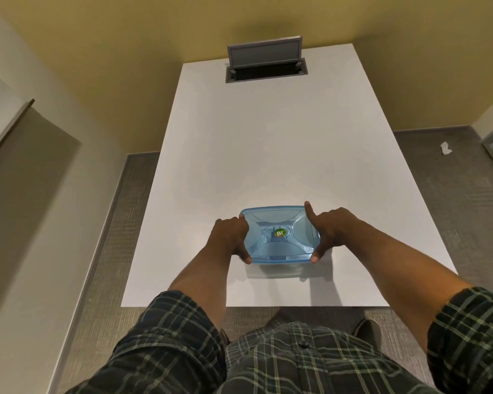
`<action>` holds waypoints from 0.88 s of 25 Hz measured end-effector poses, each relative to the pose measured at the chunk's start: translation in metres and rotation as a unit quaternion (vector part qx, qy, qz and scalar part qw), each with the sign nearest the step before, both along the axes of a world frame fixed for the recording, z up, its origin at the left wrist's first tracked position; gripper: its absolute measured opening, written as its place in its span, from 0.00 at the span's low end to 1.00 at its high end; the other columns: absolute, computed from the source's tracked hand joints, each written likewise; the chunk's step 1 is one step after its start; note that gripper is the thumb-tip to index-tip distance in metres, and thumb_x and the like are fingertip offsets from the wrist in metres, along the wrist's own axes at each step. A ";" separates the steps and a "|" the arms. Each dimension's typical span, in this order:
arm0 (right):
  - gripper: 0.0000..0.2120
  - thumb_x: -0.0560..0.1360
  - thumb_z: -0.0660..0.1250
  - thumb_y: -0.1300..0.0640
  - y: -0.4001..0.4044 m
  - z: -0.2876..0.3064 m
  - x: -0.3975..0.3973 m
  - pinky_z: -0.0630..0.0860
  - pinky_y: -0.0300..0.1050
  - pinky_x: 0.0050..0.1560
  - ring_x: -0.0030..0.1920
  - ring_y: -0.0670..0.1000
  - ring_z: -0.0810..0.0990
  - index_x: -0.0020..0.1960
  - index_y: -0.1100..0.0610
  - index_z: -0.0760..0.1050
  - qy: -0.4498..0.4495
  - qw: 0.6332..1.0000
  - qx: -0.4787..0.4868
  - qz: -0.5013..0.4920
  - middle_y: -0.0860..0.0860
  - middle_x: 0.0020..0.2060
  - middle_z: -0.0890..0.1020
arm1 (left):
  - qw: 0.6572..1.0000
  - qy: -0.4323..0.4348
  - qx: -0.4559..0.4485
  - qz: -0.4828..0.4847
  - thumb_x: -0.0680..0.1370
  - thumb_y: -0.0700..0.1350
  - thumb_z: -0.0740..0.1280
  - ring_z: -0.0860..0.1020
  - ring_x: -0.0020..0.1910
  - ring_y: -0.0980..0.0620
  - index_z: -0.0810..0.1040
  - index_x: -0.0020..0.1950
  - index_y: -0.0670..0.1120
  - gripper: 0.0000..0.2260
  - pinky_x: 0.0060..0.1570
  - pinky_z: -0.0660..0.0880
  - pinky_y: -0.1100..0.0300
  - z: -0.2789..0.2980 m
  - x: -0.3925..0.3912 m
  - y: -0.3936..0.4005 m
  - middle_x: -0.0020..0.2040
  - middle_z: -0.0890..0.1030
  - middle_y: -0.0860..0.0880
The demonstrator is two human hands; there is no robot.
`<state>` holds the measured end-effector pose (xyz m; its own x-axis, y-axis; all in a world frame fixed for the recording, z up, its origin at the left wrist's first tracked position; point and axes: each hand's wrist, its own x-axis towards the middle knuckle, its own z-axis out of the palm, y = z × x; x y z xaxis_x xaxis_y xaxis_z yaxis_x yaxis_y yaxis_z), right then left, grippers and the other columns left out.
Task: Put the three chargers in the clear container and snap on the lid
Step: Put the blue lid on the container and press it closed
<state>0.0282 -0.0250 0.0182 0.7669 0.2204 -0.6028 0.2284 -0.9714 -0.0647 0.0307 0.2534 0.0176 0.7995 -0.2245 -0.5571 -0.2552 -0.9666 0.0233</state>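
Your left hand [231,237] presses the left edge of the blue lid [279,233], thumb at its near left corner. Your right hand [329,233] presses the right edge, forefinger stretched to the far corner, thumb at the near one. Between your hands the lid sits on the clear container [281,267], which rests on the white table [268,155]. The chargers cannot be made out through the lid. Well beyond your hands, a cable hatch [265,62] stands open.

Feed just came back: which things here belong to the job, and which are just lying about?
Job:
blue lid on the clear container
left hand, right hand, pressing its edges
chargers: not visible

Lying about:
open cable hatch in table
scrap on floor
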 end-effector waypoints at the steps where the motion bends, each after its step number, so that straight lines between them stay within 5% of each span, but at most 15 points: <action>1: 0.77 0.51 0.71 0.21 0.000 -0.001 0.000 0.72 0.46 0.46 0.50 0.56 0.82 0.78 0.56 0.29 -0.002 1.000 -0.003 0.000 0.52 0.49 0.83 | 1.000 0.001 -0.003 0.001 0.61 0.65 0.80 0.81 0.56 0.43 0.50 0.81 0.35 0.63 0.52 0.70 0.54 0.001 -0.001 -0.001 0.56 0.82 0.44; 6: 0.77 0.48 0.76 0.25 0.002 -0.004 0.001 0.73 0.48 0.52 0.60 0.56 0.78 0.79 0.55 0.34 0.003 1.000 0.017 -0.008 0.51 0.65 0.75 | 1.000 0.014 0.003 -0.002 0.64 0.64 0.79 0.79 0.61 0.42 0.46 0.82 0.37 0.62 0.54 0.74 0.53 0.000 -0.005 0.002 0.61 0.80 0.42; 10: 0.72 0.45 0.82 0.33 0.008 -0.004 0.005 0.72 0.48 0.50 0.60 0.56 0.78 0.76 0.55 0.46 0.008 0.999 0.037 -0.035 0.51 0.64 0.73 | 0.999 0.045 -0.004 0.020 0.66 0.60 0.80 0.76 0.67 0.42 0.42 0.82 0.39 0.62 0.60 0.74 0.50 0.000 -0.006 -0.001 0.68 0.77 0.42; 13: 0.68 0.45 0.86 0.41 0.008 -0.005 0.008 0.74 0.54 0.59 0.63 0.57 0.74 0.74 0.54 0.50 0.048 0.991 0.098 -0.078 0.52 0.64 0.72 | 0.995 0.074 -0.031 0.059 0.68 0.55 0.80 0.73 0.70 0.42 0.37 0.82 0.41 0.61 0.65 0.74 0.49 0.000 -0.007 -0.003 0.71 0.74 0.42; 18: 0.59 0.57 0.85 0.49 0.001 -0.016 0.001 0.72 0.55 0.67 0.67 0.58 0.71 0.77 0.53 0.52 0.062 0.940 0.269 -0.199 0.52 0.66 0.72 | 0.977 0.140 -0.111 0.120 0.73 0.45 0.78 0.81 0.60 0.44 0.28 0.79 0.44 0.60 0.61 0.74 0.55 -0.003 -0.012 0.000 0.61 0.83 0.40; 22: 0.46 0.68 0.80 0.54 0.003 -0.024 0.001 0.72 0.58 0.67 0.66 0.60 0.73 0.78 0.57 0.59 0.014 0.901 0.330 -0.282 0.59 0.69 0.72 | 0.969 0.147 -0.147 0.137 0.73 0.43 0.77 0.81 0.54 0.46 0.26 0.78 0.46 0.60 0.50 0.74 0.60 -0.004 -0.013 0.002 0.66 0.80 0.40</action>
<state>0.0295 -0.0223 -0.0055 0.8555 0.1172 -0.5044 -0.3009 -0.6803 -0.6684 0.0179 0.2559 0.0139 0.6681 -0.2103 -0.7138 0.0690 -0.9376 0.3408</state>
